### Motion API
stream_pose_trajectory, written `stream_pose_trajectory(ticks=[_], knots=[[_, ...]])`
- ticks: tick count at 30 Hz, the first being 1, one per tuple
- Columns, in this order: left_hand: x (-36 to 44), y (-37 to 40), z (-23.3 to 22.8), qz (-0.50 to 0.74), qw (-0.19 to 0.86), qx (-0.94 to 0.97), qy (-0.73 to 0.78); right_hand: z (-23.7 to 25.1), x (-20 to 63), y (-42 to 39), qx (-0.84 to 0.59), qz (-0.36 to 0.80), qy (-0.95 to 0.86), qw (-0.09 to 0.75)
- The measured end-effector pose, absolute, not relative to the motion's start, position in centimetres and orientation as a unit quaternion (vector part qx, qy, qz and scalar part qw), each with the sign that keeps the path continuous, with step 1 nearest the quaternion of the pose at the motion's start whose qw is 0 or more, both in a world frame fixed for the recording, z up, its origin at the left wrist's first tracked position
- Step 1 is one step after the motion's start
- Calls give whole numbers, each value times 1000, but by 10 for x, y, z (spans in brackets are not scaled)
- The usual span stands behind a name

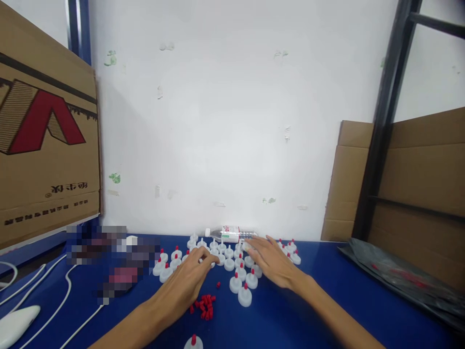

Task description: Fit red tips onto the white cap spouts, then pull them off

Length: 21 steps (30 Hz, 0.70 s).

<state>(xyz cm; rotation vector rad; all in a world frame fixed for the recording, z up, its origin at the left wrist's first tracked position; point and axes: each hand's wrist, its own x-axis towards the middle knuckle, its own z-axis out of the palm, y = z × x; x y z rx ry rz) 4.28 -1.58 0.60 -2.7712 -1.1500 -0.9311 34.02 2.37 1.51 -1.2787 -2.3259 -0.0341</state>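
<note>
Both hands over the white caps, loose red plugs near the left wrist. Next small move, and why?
Probably close the left hand on one white cap at its fingertips. Both hands lie flat and hold nothing, the right hand rests over the cluster, and the red plugs lie loose beside the left wrist.

Pixelated patch (109, 264) on the tabletop (327, 300), left of the caps: contents unreadable. Left hand (189, 281) covers part of the white caps (232, 261); its fingertips lie among them, contact unclear. Right hand (271, 261) hides caps beneath it and the near side of the lying bottle (228, 233). Bottle label too small to read. One cap (193, 342) cut off by the bottom edge. White device (16, 322) cropped at the lower left. Carton (43, 140) clipped by the left edge.
</note>
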Motion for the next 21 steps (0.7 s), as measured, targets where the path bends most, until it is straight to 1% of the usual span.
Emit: stream_pose_trajectory(ticks=[3, 5, 7, 9, 12, 16, 21], knots=[[45, -17, 9, -324, -11, -874, -361, 31, 339, 14, -449, -51, -839, 303], [47, -18, 10, -342, -8, -871, -352, 35, 332, 6, -429, -66, -840, 326], [48, -19, 10, -355, -2, -870, -342, 34, 321, -3, -394, -72, -856, 325], [49, -19, 9, -371, 4, -870, -324, 30, 308, -12, -341, -77, -886, 305], [49, -18, 6, -403, 33, -874, -270, 24, 293, -23, -278, -84, -912, 288], [48, -19, 5, -429, 72, -877, -202, 21, 287, -28, -273, -89, -902, 322], [50, -23, 10, -456, 101, -866, -175, 19, 289, -27, -223, -89, -908, 344]])
